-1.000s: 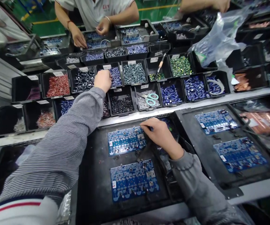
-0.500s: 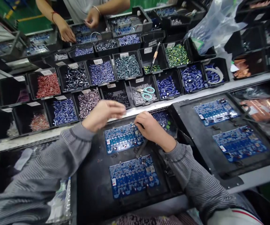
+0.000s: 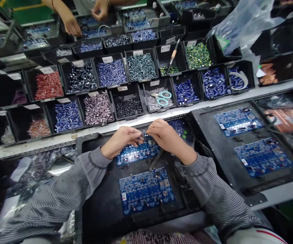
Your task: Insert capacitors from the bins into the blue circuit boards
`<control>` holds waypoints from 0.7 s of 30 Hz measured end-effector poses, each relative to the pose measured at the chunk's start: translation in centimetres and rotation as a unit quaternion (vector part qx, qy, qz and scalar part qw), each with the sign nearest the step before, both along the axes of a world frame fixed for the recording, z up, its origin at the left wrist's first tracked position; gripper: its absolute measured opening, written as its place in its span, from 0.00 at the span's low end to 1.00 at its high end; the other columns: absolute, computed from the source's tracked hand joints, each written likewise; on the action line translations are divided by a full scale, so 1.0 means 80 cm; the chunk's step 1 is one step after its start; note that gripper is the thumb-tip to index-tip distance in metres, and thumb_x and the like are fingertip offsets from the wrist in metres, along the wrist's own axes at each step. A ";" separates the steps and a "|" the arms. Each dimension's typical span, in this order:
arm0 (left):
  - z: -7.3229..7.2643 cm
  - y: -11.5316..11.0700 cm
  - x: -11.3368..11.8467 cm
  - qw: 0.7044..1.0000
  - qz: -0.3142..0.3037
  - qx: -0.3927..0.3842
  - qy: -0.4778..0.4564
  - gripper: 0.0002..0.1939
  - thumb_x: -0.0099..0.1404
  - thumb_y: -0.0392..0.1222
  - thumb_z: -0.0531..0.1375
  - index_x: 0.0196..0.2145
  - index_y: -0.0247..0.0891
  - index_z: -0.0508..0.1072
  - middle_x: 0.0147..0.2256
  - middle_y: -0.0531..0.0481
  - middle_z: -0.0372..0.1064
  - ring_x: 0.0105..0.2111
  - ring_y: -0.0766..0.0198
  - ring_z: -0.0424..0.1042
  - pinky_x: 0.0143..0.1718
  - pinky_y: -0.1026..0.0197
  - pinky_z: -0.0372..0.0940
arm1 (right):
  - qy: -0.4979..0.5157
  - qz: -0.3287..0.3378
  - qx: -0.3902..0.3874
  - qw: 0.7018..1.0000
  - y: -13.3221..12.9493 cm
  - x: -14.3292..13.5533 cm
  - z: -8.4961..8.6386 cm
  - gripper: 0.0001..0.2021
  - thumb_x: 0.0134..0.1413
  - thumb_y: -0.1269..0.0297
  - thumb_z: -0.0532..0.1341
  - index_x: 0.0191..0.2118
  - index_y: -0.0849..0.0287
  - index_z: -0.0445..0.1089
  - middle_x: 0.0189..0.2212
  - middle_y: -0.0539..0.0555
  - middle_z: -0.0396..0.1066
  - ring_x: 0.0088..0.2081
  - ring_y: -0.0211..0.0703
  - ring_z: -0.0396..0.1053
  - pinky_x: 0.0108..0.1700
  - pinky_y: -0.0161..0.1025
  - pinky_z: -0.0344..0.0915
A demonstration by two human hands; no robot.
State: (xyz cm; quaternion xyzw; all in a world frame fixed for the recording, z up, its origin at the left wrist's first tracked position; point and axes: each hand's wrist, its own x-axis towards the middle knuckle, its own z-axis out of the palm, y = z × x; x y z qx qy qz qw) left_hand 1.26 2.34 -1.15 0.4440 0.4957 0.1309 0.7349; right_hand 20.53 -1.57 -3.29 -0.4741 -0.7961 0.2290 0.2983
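My left hand (image 3: 124, 140) is over the upper blue circuit board (image 3: 139, 152), thumb and fingers pinched together near the board's far edge. Whatever lies between these fingertips is too small to name. Close beside it, my right hand (image 3: 167, 137) bends over the same board's upper right corner. Its fingers are pressed together, and their tips hide anything they hold. A second blue circuit board (image 3: 146, 191) lies nearer to me in the same black tray (image 3: 98, 203).
Black bins of small electronic parts (image 3: 128, 105) line the back, one holding turquoise scissors (image 3: 162, 97), another a pen (image 3: 173, 56). At right, another black tray (image 3: 212, 149) carries two blue boards. A co-worker's hands (image 3: 71, 25) are across the bench.
My left hand has come down from in front of the bins to the upper board, beside my right hand, and its fingers have closed. My right hand stays at the board's corner.
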 end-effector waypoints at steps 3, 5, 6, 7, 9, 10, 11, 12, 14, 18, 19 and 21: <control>0.006 -0.001 0.001 0.999 -0.026 -0.020 -0.030 0.07 0.63 0.37 0.61 0.33 0.29 0.76 0.30 0.44 0.74 0.28 0.69 0.73 0.28 0.70 0.65 | 0.064 -0.005 0.024 0.998 -0.005 -0.002 0.008 0.05 0.59 0.68 0.57 0.36 0.56 0.70 0.34 0.52 0.71 0.41 0.41 0.65 0.45 0.41 0.64; 0.009 -0.001 0.001 0.999 -0.028 -0.020 -0.041 0.07 0.62 0.36 0.62 0.34 0.28 0.76 0.30 0.44 0.74 0.28 0.69 0.72 0.28 0.70 0.65 | 0.073 -0.012 0.036 0.997 -0.005 -0.003 0.014 0.04 0.57 0.68 0.58 0.35 0.55 0.70 0.33 0.52 0.71 0.40 0.41 0.66 0.45 0.41 0.64; 0.010 -0.001 0.001 0.999 -0.024 -0.013 -0.039 0.06 0.61 0.35 0.62 0.34 0.28 0.76 0.29 0.44 0.74 0.28 0.69 0.72 0.28 0.70 0.65 | 0.067 -0.022 0.039 0.997 -0.005 -0.002 0.016 0.04 0.57 0.69 0.58 0.34 0.55 0.70 0.32 0.51 0.70 0.39 0.40 0.66 0.44 0.41 0.64; 0.010 0.000 0.000 0.999 -0.019 -0.004 -0.034 0.06 0.60 0.34 0.63 0.35 0.28 0.75 0.29 0.44 0.73 0.28 0.69 0.72 0.28 0.70 0.65 | 0.057 -0.036 0.040 0.997 -0.004 -0.002 0.017 0.04 0.56 0.69 0.58 0.33 0.55 0.69 0.31 0.51 0.70 0.38 0.40 0.65 0.44 0.41 0.64; 0.009 0.001 -0.001 0.999 -0.017 0.017 -0.022 0.07 0.59 0.32 0.63 0.37 0.29 0.74 0.28 0.46 0.73 0.26 0.69 0.71 0.26 0.70 0.64 | 0.025 -0.061 0.035 0.997 0.000 -0.001 0.016 0.06 0.55 0.71 0.57 0.29 0.55 0.68 0.28 0.50 0.68 0.36 0.41 0.64 0.43 0.42 0.63; 0.009 0.001 -0.001 0.999 -0.017 0.027 -0.016 0.07 0.59 0.32 0.63 0.37 0.29 0.74 0.27 0.47 0.72 0.25 0.69 0.70 0.25 0.70 0.63 | 0.006 -0.066 0.030 0.997 0.002 0.000 0.014 0.07 0.54 0.71 0.57 0.28 0.55 0.68 0.27 0.50 0.68 0.35 0.41 0.64 0.42 0.42 0.63; 0.008 0.002 -0.002 0.999 -0.020 0.039 -0.011 0.06 0.59 0.33 0.63 0.36 0.30 0.74 0.26 0.47 0.72 0.24 0.70 0.69 0.24 0.69 0.63 | -0.012 -0.068 0.025 0.997 0.003 0.000 0.011 0.07 0.54 0.72 0.56 0.27 0.55 0.68 0.26 0.50 0.67 0.35 0.41 0.63 0.42 0.42 0.63; 0.007 0.002 -0.002 0.998 -0.023 0.052 -0.005 0.05 0.59 0.35 0.63 0.35 0.31 0.74 0.25 0.48 0.71 0.22 0.70 0.68 0.22 0.69 0.62 | -0.028 -0.066 0.021 0.997 0.005 0.000 0.009 0.08 0.54 0.72 0.56 0.27 0.56 0.68 0.25 0.50 0.67 0.35 0.42 0.63 0.42 0.42 0.62; 0.006 0.003 -0.004 0.996 -0.026 0.080 0.015 0.06 0.59 0.38 0.63 0.29 0.32 0.74 0.22 0.50 0.69 0.20 0.71 0.65 0.20 0.69 0.60 | -0.049 -0.060 0.020 0.997 0.006 -0.002 0.005 0.08 0.54 0.72 0.56 0.26 0.56 0.68 0.26 0.51 0.67 0.36 0.43 0.62 0.42 0.43 0.62; 0.004 0.002 -0.006 0.989 -0.031 0.134 0.047 0.09 0.57 0.39 0.65 0.21 0.33 0.75 0.16 0.53 0.63 0.17 0.73 0.60 0.18 0.69 0.56 | -0.064 -0.052 0.029 0.996 0.006 -0.005 0.006 0.08 0.54 0.72 0.56 0.26 0.56 0.67 0.27 0.53 0.67 0.36 0.44 0.62 0.41 0.43 0.63; 0.004 0.002 -0.006 0.988 -0.032 0.140 0.047 0.08 0.56 0.39 0.65 0.22 0.33 0.76 0.17 0.53 0.64 0.17 0.73 0.60 0.19 0.69 0.56 | -0.065 -0.051 0.028 0.996 0.005 -0.006 0.007 0.08 0.53 0.73 0.56 0.26 0.56 0.67 0.27 0.53 0.67 0.36 0.44 0.62 0.40 0.43 0.63; 0.002 0.001 -0.006 0.990 -0.030 0.133 0.041 0.05 0.57 0.37 0.64 0.26 0.34 0.79 0.20 0.51 0.69 0.19 0.72 0.63 0.21 0.69 0.60 | -0.068 -0.048 0.022 0.996 0.005 -0.007 0.009 0.08 0.53 0.73 0.56 0.26 0.56 0.66 0.27 0.53 0.67 0.36 0.45 0.61 0.40 0.43 0.63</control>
